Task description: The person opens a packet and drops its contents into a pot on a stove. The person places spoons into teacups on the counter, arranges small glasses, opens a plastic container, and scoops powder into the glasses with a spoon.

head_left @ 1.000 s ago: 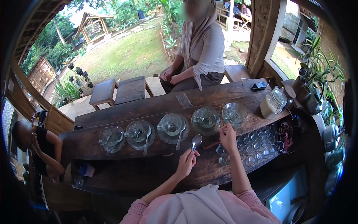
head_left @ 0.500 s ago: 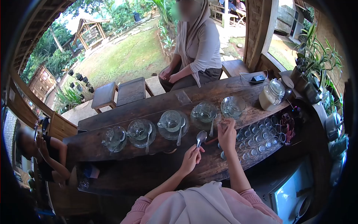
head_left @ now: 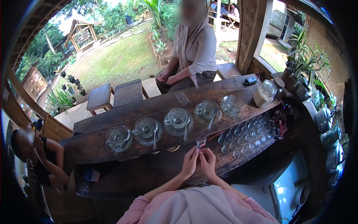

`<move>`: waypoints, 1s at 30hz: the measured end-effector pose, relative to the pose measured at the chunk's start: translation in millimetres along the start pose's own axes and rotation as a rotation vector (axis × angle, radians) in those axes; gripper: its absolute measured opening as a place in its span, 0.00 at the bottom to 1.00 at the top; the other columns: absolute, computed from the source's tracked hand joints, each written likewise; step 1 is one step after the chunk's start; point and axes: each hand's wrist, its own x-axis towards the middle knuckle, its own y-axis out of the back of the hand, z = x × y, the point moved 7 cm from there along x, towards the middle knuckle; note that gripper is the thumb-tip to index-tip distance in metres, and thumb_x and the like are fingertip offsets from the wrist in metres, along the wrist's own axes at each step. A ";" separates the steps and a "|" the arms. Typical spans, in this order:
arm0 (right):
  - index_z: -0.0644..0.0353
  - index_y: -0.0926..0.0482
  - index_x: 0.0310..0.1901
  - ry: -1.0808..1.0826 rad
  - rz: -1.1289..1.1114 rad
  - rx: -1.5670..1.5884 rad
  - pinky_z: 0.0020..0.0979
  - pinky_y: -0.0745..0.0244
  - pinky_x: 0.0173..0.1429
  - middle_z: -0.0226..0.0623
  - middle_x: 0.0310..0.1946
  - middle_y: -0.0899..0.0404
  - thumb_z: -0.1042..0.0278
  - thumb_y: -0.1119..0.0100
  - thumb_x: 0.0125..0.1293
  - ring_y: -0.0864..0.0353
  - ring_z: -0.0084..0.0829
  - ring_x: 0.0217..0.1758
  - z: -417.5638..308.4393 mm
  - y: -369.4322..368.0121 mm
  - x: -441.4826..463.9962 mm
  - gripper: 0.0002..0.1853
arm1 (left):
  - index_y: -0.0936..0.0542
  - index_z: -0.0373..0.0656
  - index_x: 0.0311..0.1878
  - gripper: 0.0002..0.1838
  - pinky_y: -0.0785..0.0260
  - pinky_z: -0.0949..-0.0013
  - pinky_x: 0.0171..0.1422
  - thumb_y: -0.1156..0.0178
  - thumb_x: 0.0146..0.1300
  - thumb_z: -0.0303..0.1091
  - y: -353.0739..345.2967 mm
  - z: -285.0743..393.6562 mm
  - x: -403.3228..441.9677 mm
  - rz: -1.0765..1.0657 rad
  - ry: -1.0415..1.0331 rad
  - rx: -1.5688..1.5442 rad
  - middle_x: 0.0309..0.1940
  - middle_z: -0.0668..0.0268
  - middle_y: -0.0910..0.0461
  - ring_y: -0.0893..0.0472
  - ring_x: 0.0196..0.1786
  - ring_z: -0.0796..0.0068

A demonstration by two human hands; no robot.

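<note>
My left hand (head_left: 190, 162) is closed on a metal spoon (head_left: 201, 140), its bowl pointing up and away from me. Right beside it, my right hand (head_left: 207, 160) has its fingers bent together near the spoon's handle; whether it also grips the spoon is hidden. Beyond the hands, several glass cups on glass saucers stand in a row on the dark wooden counter, among them a middle cup (head_left: 176, 118) with a spoon (head_left: 185, 132) on its saucer. The rightmost cup (head_left: 231, 105) shows no spoon beside it.
Rows of small glasses (head_left: 248, 138) stand at the right. Behind them are a lidded jar (head_left: 265, 93) and a phone-like device (head_left: 250, 80). One person (head_left: 197, 48) sits across the counter, another (head_left: 52, 156) at the left. Two wooden stools (head_left: 128, 92) stand beyond.
My right hand has moved from beside the rightmost saucers back toward me and now meets my left hand at the spoon. The view has shifted slightly.
</note>
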 end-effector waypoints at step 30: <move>0.66 0.23 0.40 -0.027 -0.088 0.016 0.18 0.31 0.38 0.26 0.31 0.22 0.76 0.43 0.69 0.26 0.12 0.34 -5.1 -66.3 -34.2 0.03 | 0.24 0.35 0.58 0.18 0.34 0.73 0.63 0.58 0.78 0.36 69.4 6.3 -44.4 0.027 0.012 -0.033 0.53 0.62 0.21 0.24 0.54 0.77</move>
